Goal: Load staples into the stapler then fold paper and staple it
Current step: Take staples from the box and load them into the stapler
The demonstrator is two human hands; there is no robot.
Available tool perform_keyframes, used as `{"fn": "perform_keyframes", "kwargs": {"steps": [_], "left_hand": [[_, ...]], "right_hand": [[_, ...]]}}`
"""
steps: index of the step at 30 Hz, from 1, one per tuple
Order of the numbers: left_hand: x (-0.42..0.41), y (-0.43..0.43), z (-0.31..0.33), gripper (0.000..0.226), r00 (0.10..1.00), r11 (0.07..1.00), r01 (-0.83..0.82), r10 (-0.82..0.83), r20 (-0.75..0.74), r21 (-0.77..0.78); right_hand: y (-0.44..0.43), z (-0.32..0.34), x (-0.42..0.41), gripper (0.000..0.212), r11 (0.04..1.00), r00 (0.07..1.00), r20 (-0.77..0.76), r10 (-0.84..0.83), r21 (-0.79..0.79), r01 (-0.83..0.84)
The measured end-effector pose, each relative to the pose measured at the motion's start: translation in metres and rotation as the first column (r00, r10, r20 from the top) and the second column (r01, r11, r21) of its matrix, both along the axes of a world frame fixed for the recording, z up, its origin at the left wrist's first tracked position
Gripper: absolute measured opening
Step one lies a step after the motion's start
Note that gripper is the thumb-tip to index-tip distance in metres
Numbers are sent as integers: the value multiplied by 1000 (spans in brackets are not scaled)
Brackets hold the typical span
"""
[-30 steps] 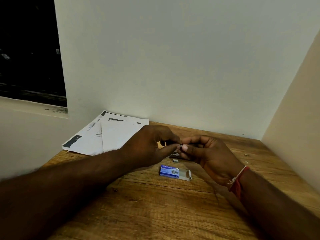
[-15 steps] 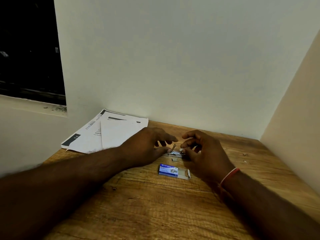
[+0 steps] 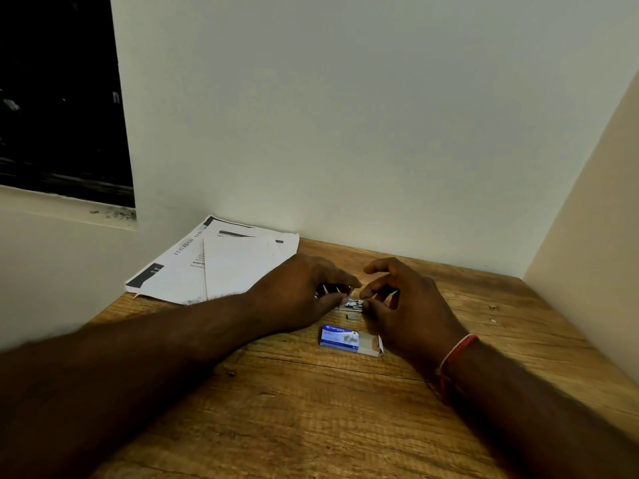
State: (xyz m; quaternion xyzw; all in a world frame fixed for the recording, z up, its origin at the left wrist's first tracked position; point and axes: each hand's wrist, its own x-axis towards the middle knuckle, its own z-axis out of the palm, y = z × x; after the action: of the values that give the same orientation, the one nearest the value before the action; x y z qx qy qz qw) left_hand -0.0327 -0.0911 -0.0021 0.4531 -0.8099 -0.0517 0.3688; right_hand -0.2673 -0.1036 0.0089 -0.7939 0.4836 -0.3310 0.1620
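Observation:
A small metal stapler (image 3: 351,303) lies on the wooden table (image 3: 311,409), mostly hidden between my two hands. My left hand (image 3: 304,292) grips its left end with thumb and curled fingers. My right hand (image 3: 408,305) pinches its right end with thumb and a fingertip, the index finger raised above. I cannot tell whether a staple strip is in the pinch. A short loose piece of staples (image 3: 352,317) lies just in front of the stapler. The blue staple box (image 3: 340,337) lies nearer to me, its white tray slid out to the right. The paper sheets (image 3: 221,264) lie at the back left.
A pale wall closes the table's far edge and another wall runs along its right side. A dark window (image 3: 58,98) with a ledge is on the left. Small specks (image 3: 492,307) lie on the wood at the right.
Both hands have come down from a raised hold onto the table and now work at the stapler lying there. The box and the papers have stayed put.

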Motion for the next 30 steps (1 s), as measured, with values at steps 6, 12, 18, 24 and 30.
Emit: {"fn": "perform_keyframes", "kwargs": {"steps": [6, 12, 18, 24, 30], "left_hand": [[-1, 0, 0, 31, 1000, 1000, -2, 1, -16, -24], [-3, 1, -2, 30, 998, 1000, 0, -1, -60, -18], [-4, 1, -4, 28, 996, 1000, -13, 11, -94, -20], [-6, -1, -5, 26, 994, 1000, -6, 3, -108, -28], [-5, -2, -5, 25, 995, 999, -46, 44, -90, -18]], "right_hand": [[0, -1, -1, 59, 1000, 1000, -8, 15, -16, -15], [-5, 5, -13, 57, 996, 990, -140, 21, -82, -33], [-14, 1, -21, 24, 985, 982, -178, 69, -147, -96], [-16, -5, -17, 30, 980, 966, -210, 149, -97, -172], [-19, 0, -22, 23, 993, 980, -168, 104, -33, -111]]}}
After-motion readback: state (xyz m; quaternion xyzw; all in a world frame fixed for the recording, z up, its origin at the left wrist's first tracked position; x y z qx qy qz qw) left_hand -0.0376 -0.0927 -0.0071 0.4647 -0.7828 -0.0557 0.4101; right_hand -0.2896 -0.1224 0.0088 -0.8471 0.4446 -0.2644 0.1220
